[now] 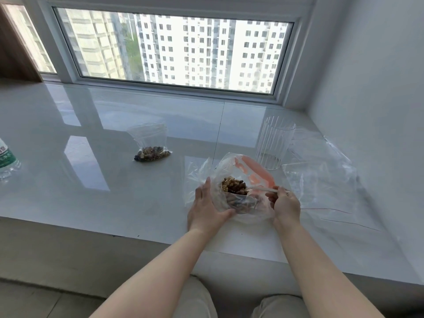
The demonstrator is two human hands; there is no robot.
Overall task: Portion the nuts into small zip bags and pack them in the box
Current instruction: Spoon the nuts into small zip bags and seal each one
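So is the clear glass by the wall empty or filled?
Empty: the clear glass stands upright, and the white sill shows through its walls and base.

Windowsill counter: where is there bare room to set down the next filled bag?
Bare surface lies between the water bottle and filled small bag, and nearer the window behind that bag. The right side is crowded: the ribbed clear container, empty zip bags and the big nut bag.
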